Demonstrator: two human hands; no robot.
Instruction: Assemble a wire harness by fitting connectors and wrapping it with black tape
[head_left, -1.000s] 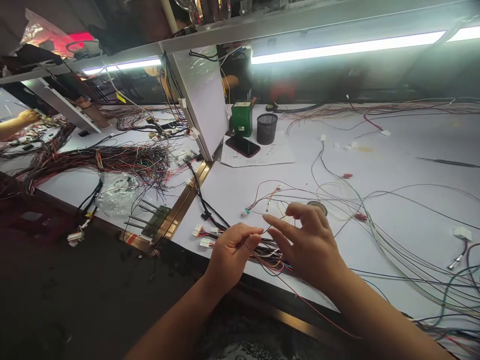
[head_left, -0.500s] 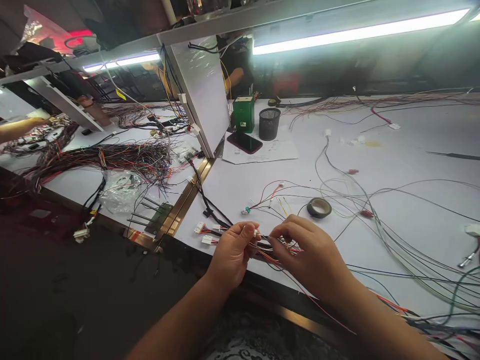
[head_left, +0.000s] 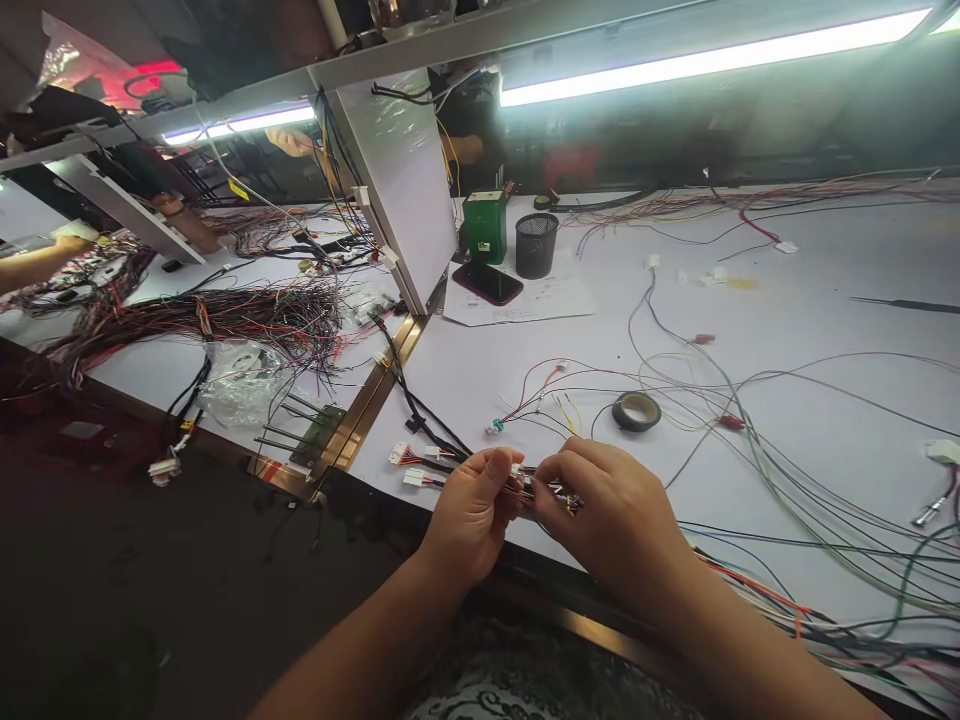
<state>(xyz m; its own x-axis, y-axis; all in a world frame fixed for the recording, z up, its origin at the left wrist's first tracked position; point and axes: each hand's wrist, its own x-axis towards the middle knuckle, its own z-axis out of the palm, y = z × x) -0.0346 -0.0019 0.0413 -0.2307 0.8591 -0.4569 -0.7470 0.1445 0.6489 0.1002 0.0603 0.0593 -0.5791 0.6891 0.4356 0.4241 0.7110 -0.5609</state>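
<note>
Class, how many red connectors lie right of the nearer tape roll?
2: one red connector farther back, a second nearer and further right. Some may be hidden.

I count my two hands (head_left: 469,510) near; one phone (head_left: 487,283), one mesh cup (head_left: 535,255) and one green box (head_left: 484,230) farther off; two red connectors (head_left: 732,422) at right.

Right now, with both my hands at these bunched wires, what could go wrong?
The bunched wires crowd your left hand and right hand, so the wrong strand might get tugged. The tape roll sits just beyond your right hand and could be knocked. The loose cables beside your right forearm might snag.
</note>
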